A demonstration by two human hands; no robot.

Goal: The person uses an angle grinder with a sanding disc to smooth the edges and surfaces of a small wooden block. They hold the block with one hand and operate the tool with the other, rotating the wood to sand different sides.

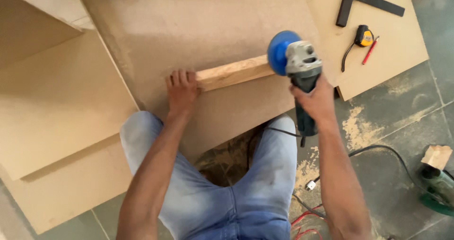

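A wooden strip [234, 72] is pinned flat by the open left hand [182, 89]; at 3 o'clock, an angle grinder [299, 67] is gripped by the closed right hand [316, 99].

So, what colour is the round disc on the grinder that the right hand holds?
Blue. The disc on the grinder shows clearly in the head view, against the wooden strip.

Left hand [182, 89] pressing wooden strip [234, 72] onto board [213, 22]; right hand [316, 100] gripping grinder [298, 62] at strip's right end; beyond that grip, square [364, 2], tape measure [363, 35], pencil [370, 50].
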